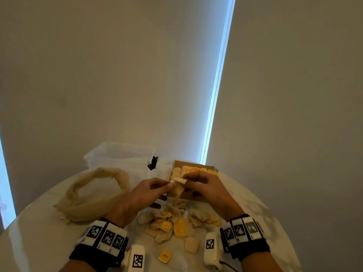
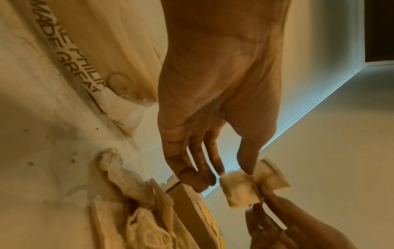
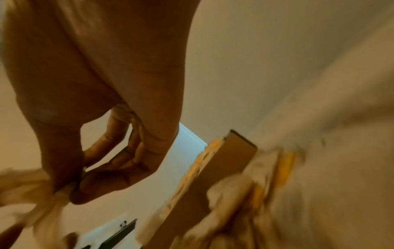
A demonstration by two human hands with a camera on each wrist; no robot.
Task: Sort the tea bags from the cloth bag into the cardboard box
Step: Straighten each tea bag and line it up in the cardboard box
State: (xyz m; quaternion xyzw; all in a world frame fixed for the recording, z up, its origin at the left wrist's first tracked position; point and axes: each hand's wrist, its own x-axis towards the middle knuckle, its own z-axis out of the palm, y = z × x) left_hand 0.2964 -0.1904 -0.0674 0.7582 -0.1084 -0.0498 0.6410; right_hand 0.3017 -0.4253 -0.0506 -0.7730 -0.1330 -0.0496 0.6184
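Tea bags [image 1: 172, 222]: a loose heap lies on the round white table [image 1: 39, 238] between the two wrists, several showing yellow tags. Behind the heap, a clear plastic tub [image 1: 117, 158] stands at the far edge of the table. To the left of the heap, the cloth bag [image 1: 94, 195] lies slack, its mouth open. The cardboard box [image 1: 193, 164] stands beyond the hands, just right of the tub; rows of bags with yellow tags already fill it. The left hand [image 1: 145, 191] and right hand [image 1: 204, 187] meet above the near edge of the box, sharing a small cluster of tea bags [image 2: 241, 190]. The left thumb and forefinger pinch one end of the cluster, the remaining fingers hanging loosely curled; the right thumb and fingertips pinch the other end, with further bags dangling below the grip. A single yellow tag [image 1: 165, 256] lies apart at the near table edge.
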